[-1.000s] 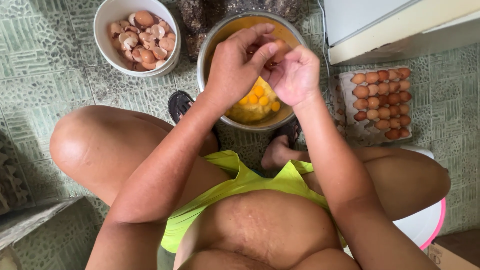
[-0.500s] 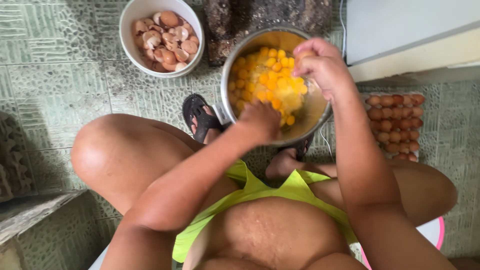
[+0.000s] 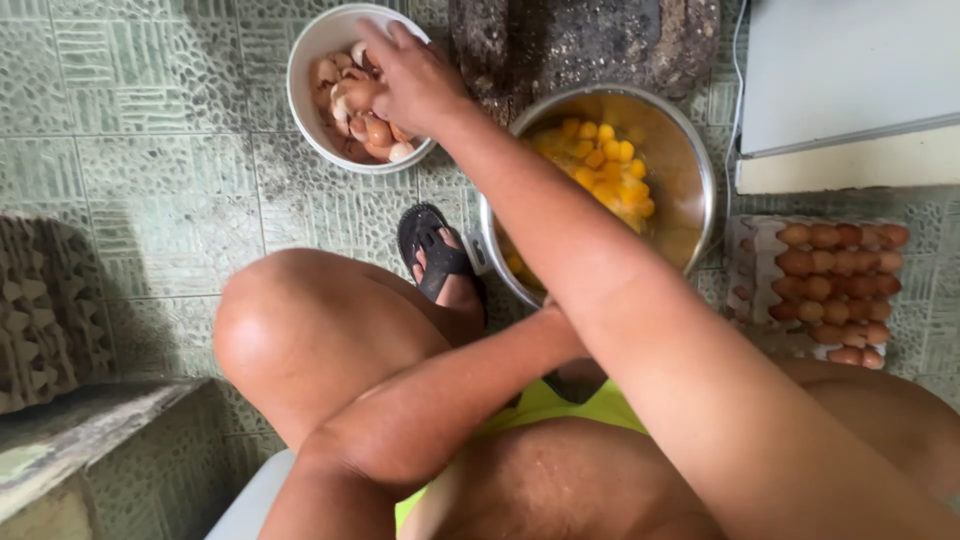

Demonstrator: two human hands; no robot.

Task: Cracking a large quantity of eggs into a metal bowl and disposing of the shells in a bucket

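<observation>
My right hand (image 3: 415,75) reaches across to the far left and hangs over a white bowl (image 3: 300,110) full of brown eggshells (image 3: 350,130). Its fingers curl down onto the shells, and I cannot see whether they grip one. A steel bowl (image 3: 690,150) with several yellow yolks (image 3: 600,170) in beaten egg stands on the floor between my knees. My left forearm (image 3: 450,390) points toward that bowl's near rim, and its hand is hidden under my right arm.
A tray of brown eggs (image 3: 830,290) lies on the tiled floor at the right. A dark stone slab (image 3: 590,40) sits behind the steel bowl, beside a white appliance (image 3: 850,80). Stacked cardboard egg trays (image 3: 45,310) stand at the left. My sandalled foot (image 3: 435,255) touches the steel bowl.
My right hand has left the steel bowl and swung left to the shell bowl. My left hand has dropped from the steel bowl's rim out of sight under the right arm.
</observation>
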